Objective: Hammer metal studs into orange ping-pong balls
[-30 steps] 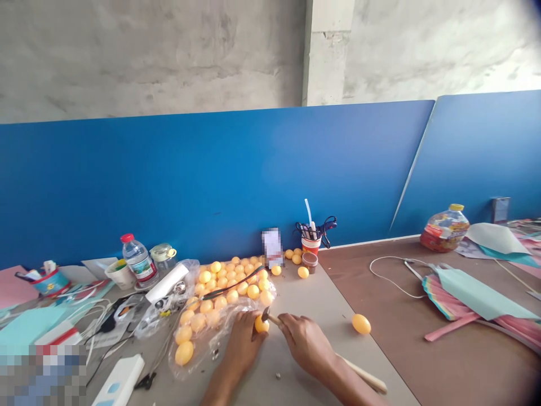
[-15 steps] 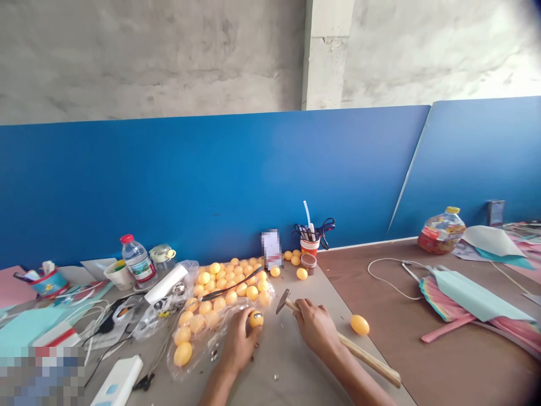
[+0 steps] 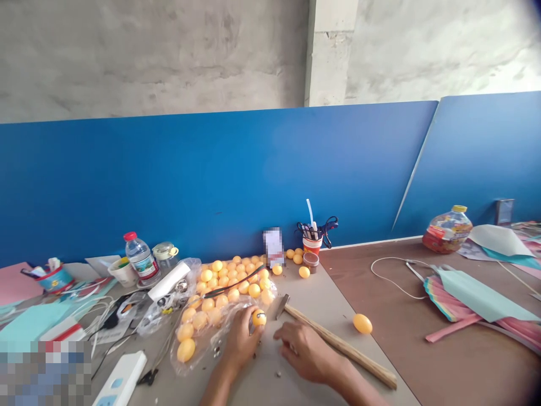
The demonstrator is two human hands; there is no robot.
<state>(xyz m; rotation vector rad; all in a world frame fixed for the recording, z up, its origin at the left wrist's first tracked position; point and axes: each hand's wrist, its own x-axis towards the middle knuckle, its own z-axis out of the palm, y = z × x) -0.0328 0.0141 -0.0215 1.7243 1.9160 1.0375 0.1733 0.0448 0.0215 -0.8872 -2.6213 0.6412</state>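
My left hand (image 3: 240,338) is closed around an orange ping-pong ball (image 3: 260,317) that has dark marks on top. Just right of it, my right hand (image 3: 306,351) hovers low over the grey tabletop, fingers loosely bent and apart, holding nothing. A hammer (image 3: 355,353) with a wooden handle lies on the table beyond and beside that hand, its metal head pointing toward the ball pile. Behind my left hand, many orange balls (image 3: 221,301) sit in a clear plastic bag, with a black strap (image 3: 232,286) across them. Small shiny bits (image 3: 217,352) lie near my left wrist.
A loose orange ball (image 3: 362,323) rests right of the hammer. Further back stand a red cup (image 3: 312,246) of tools and a small round tub (image 3: 311,263). A water bottle (image 3: 142,259), cables and a power strip (image 3: 120,379) crowd the left. Pink and teal fabric (image 3: 486,296) lies right.
My right hand has let go of the hammer, which now lies on the table, and has moved down toward my left hand. My left hand still holds the ball.
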